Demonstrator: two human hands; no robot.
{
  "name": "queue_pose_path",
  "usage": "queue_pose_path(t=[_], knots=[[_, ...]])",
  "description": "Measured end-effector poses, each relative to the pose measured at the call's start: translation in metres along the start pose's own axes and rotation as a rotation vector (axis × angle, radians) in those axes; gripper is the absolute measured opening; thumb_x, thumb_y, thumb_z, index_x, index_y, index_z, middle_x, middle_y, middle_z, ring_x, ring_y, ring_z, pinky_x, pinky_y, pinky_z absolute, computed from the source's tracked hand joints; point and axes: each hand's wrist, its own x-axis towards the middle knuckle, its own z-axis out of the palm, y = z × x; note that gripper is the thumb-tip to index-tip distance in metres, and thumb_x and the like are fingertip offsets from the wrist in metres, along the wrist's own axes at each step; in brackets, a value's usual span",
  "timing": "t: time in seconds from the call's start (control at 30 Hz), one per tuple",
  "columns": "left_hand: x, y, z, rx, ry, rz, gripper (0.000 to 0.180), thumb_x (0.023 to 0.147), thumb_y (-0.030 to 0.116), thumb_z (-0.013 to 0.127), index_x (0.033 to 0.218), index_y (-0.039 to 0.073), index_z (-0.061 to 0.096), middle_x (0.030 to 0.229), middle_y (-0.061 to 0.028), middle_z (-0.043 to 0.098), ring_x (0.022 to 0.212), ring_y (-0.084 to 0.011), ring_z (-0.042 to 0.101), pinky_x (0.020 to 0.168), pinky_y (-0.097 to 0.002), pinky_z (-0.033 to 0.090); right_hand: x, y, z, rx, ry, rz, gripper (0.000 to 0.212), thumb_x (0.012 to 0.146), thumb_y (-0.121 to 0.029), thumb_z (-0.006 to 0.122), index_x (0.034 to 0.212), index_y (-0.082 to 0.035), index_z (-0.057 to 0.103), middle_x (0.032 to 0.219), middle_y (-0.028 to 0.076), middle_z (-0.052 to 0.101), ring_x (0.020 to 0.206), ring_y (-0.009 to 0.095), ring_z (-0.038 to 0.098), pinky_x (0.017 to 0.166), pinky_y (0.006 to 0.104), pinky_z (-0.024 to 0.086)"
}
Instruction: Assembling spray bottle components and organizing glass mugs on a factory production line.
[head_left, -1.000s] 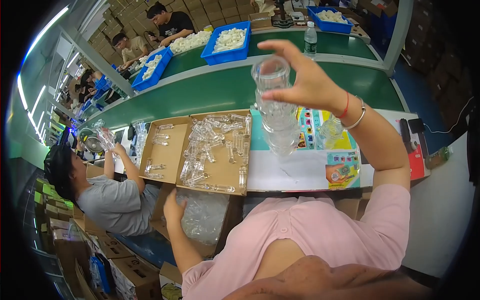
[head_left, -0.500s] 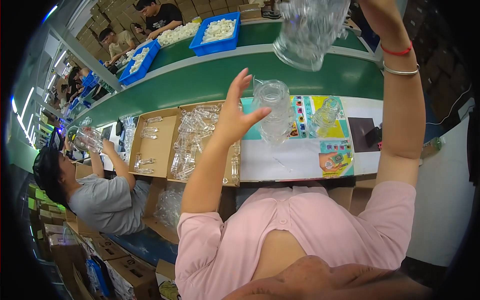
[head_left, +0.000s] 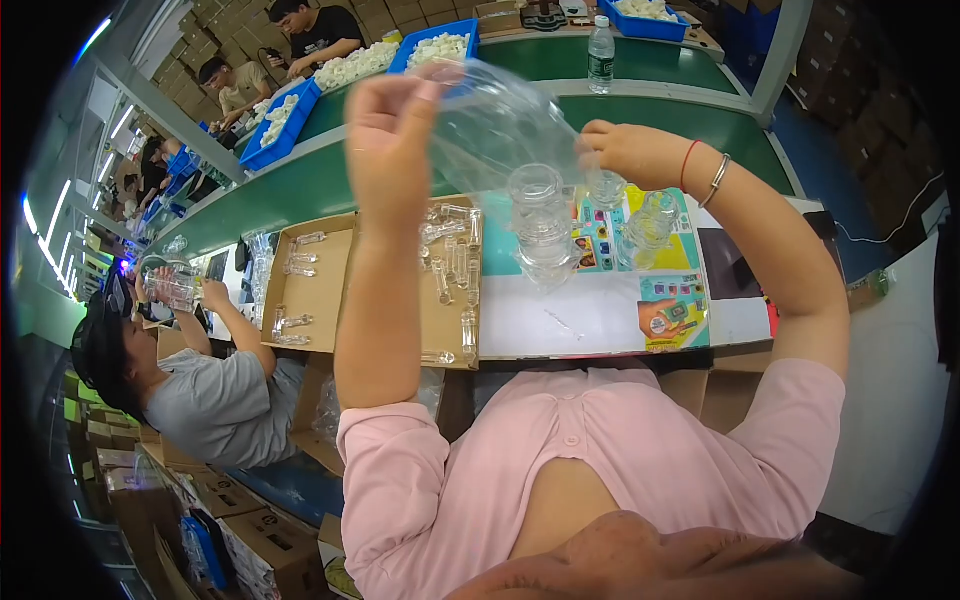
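A thin clear plastic bag (head_left: 500, 120) is stretched above the table. My left hand (head_left: 395, 130) pinches its left end, fingers closed. The fingers of my right hand (head_left: 645, 155) are curled at the bag's right edge. Just below the right fingers stands a small clear cup-like piece (head_left: 607, 190). Under the bag, a stack of clear round-rimmed pieces (head_left: 543, 235) stands on the table. Another clear ribbed piece (head_left: 650, 228) is tilted on the printed sheet to the right.
A cardboard tray (head_left: 375, 280) with clear tube-shaped parts lies left. Beyond the green conveyor (head_left: 700, 125) edge are blue bins (head_left: 455, 50) of white parts and a water bottle (head_left: 601, 55). A co-worker (head_left: 215, 400) in grey handles a clear piece at left.
My right hand has come down from the upper right. The left hand has risen and taken hold of the bag, which now looks flat. A small clear piece now shows beside the stack.
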Motion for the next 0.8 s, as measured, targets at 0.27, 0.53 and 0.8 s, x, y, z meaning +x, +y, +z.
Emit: queue_pose_path(t=[0.27, 0.53, 0.8], knots=[[0.026, 0.025, -0.058, 0.505, -0.419, -0.155, 0.028, 0.078, 0.021, 0.059, 0.101, 0.004, 0.055, 0.083, -0.0038, 0.058, 0.072, -0.0114, 0.055, 0.065, -0.0227, 0.042, -0.011, 0.002, 0.034, 0.009, 0.043, -0.125, 0.030, 0.065, 0.010, 0.056, 0.091, -0.003, 0.049, 0.113, 0.013, 0.045, 0.116, 0.028, 0.040, 0.102, 0.0367, 0.033], [-0.040, -0.037, -0.002, 0.853, -0.735, -0.166, 0.069, 0.059, 0.029, 0.080, 0.118, 0.009, 0.049, 0.112, -0.0112, 0.058, 0.100, -0.0293, 0.056, 0.085, -0.0351, 0.044, -0.015, -0.008, 0.042, 0.139, -0.005, -0.077, 0.039, 0.066, 0.003, 0.063, 0.102, -0.004, 0.052, 0.120, 0.014, 0.042, 0.117, 0.029, 0.039, 0.098, 0.0354, 0.035], [-0.035, -0.026, -0.002, 0.548, -0.765, -0.472, 0.062, 0.057, 0.005, 0.079, 0.113, 0.003, 0.054, 0.107, -0.0066, 0.058, 0.097, -0.0137, 0.055, 0.084, -0.0262, 0.044, -0.007, -0.018, 0.063, 0.396, 0.288, 0.231, 0.052, 0.070, -0.014, 0.071, 0.115, -0.009, 0.047, 0.128, 0.013, 0.038, 0.117, 0.031, 0.041, 0.095, 0.0357, 0.039]])
